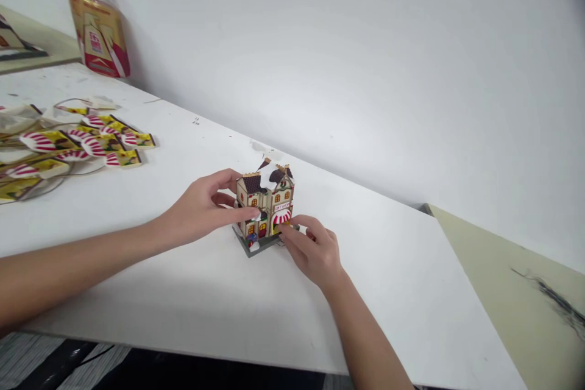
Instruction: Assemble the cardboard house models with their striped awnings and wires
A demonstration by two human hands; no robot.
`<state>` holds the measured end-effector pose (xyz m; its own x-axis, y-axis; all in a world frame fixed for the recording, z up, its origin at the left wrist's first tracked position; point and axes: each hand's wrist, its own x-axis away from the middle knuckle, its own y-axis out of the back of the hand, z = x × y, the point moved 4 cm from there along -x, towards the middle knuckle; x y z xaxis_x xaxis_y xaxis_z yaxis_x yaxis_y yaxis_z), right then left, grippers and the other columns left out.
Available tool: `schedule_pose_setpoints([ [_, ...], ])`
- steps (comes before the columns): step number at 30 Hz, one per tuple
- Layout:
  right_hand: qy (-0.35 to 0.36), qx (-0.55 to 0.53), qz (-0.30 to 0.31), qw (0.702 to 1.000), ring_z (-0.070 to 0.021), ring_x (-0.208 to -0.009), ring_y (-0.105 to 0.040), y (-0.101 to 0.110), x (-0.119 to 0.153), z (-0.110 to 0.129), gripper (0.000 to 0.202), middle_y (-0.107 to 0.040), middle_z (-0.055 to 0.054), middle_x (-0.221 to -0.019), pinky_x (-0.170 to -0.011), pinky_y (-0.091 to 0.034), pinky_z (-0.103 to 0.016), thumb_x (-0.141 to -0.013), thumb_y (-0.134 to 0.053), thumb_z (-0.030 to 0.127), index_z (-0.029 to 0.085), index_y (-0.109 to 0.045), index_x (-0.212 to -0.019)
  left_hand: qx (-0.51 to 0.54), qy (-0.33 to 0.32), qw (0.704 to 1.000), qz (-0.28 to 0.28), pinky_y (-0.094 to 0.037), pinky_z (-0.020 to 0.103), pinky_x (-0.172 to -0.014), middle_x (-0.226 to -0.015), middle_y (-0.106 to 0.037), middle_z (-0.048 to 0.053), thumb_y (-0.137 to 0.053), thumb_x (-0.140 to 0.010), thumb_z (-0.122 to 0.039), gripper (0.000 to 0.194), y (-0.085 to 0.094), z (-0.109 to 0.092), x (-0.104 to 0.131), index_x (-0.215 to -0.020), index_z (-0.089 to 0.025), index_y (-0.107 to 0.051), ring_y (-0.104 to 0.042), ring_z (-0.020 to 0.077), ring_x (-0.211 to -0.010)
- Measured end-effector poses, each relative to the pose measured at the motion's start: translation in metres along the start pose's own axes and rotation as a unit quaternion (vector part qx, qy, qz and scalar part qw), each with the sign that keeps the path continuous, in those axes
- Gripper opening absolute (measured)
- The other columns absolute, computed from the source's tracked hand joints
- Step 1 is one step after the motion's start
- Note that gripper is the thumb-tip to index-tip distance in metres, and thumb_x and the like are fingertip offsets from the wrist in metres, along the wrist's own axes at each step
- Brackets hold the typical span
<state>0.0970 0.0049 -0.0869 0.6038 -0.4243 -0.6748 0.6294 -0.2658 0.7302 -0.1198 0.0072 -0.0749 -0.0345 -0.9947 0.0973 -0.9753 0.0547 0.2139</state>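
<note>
Head view: the small house [269,202] stands upright on its grey base [260,248], set on the white table [388,292] just below the middle of the picture. The left hand [201,210] comes in from nine o'clock and is clamped on the house, thumb across the front, fingers around the back; that grip probably keeps it from sliding or tipping. The right hand [315,250], at four o'clock, has its fingertips at the lower front, touching just under the striped awning [282,217]; whether they pinch anything there I cannot tell. The hands are apart, on opposite sides, so the left seems to brace against the right's push.

Well apart, between nine and ten o'clock from the house, lies a heap of striped pieces [94,145] with wires, perhaps kept there to leave working room. Towards half past ten, a bag [103,36] stands against the wall [347,49], which likely props it up.
</note>
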Motion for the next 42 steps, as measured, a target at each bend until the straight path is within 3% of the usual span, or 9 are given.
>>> schedule_pose_setpoints([
  [4,-0.124,-0.094,-0.015,0.988,-0.0068,-0.060,-0.053,-0.001,0.001,-0.006,0.018,-0.060,-0.004,-0.094,-0.046,-0.042,-0.020,-0.080,-0.064,0.025,0.021,-0.056,-0.096,-0.015,-0.030,0.999,0.010,-0.057,0.029,-0.064,-0.102,-0.062,0.004,-0.075,-0.061,-0.043,0.051,-0.002,-0.004,0.003,-0.104,-0.023,-0.055,-0.061,0.0168,-0.075],
  [8,-0.290,-0.184,0.029,0.939,-0.0049,-0.053,-0.042,-0.007,0.002,-0.011,0.035,-0.055,-0.001,-0.095,-0.040,-0.032,-0.019,-0.070,-0.071,0.029,0.022,-0.049,-0.095,-0.037,-0.059,0.998,-0.001,-0.057,0.031,-0.066,-0.097,-0.064,0.004,-0.073,-0.062,-0.046,0.048,-0.005,-0.007,0.009,-0.100,-0.022,-0.056,-0.061,0.0171,-0.073],
  [13,-0.364,-0.204,0.068,0.906,-0.0074,-0.058,-0.047,-0.013,0.003,-0.012,0.056,-0.056,-0.004,-0.099,-0.041,-0.032,-0.018,-0.063,-0.075,0.030,0.022,-0.044,-0.109,-0.067,-0.087,0.994,0.008,-0.056,0.033,-0.074,-0.091,-0.066,0.002,-0.073,-0.062,-0.043,0.049,-0.008,-0.005,0.012,-0.103,-0.023,-0.057,-0.063,0.0193,-0.080],
  [21,-0.308,-0.159,0.084,0.934,-0.0190,-0.081,-0.060,-0.017,0.006,-0.015,0.087,-0.059,-0.010,-0.107,-0.052,-0.047,-0.026,-0.063,-0.075,0.035,0.023,-0.030,-0.135,-0.084,-0.150,0.981,0.089,-0.049,0.036,-0.092,-0.100,-0.064,0.003,-0.067,-0.071,-0.033,0.043,-0.013,-0.006,0.007,-0.110,-0.022,-0.052,-0.062,0.0191,-0.091],
  [25,-0.298,-0.155,0.101,0.937,-0.0211,-0.087,-0.062,-0.020,0.010,-0.016,0.090,-0.056,-0.012,-0.118,-0.058,-0.051,-0.029,-0.065,-0.074,0.036,0.024,-0.024,-0.139,-0.107,-0.137,0.979,0.107,-0.045,0.039,-0.096,-0.120,-0.058,0.007,-0.076,-0.060,-0.038,0.076,-0.020,-0.003,0.010,-0.125,-0.025,-0.039,-0.056,0.0264,-0.110],
  [29,-0.294,-0.152,0.102,0.938,-0.0213,-0.091,-0.061,-0.019,0.009,-0.013,0.097,-0.049,-0.013,-0.128,-0.061,-0.053,-0.031,-0.062,-0.075,0.035,0.027,-0.019,-0.141,-0.106,-0.115,0.984,0.080,-0.046,0.040,-0.092,-0.122,-0.058,0.009,-0.081,-0.051,-0.043,0.099,-0.029,0.007,0.012,-0.133,-0.028,-0.027,-0.057,0.0292,-0.110],
  [42,-0.245,-0.147,0.103,0.953,-0.0199,-0.080,-0.061,-0.017,0.012,-0.011,0.105,-0.058,-0.011,-0.107,-0.048,-0.048,-0.026,-0.059,-0.079,0.043,0.023,-0.019,-0.143,-0.089,-0.088,0.989,0.075,-0.049,0.033,-0.084,-0.111,-0.064,0.005,-0.080,-0.050,-0.047,0.090,-0.028,0.005,0.010,-0.126,-0.026,-0.036,-0.062,0.0253,-0.100],
])
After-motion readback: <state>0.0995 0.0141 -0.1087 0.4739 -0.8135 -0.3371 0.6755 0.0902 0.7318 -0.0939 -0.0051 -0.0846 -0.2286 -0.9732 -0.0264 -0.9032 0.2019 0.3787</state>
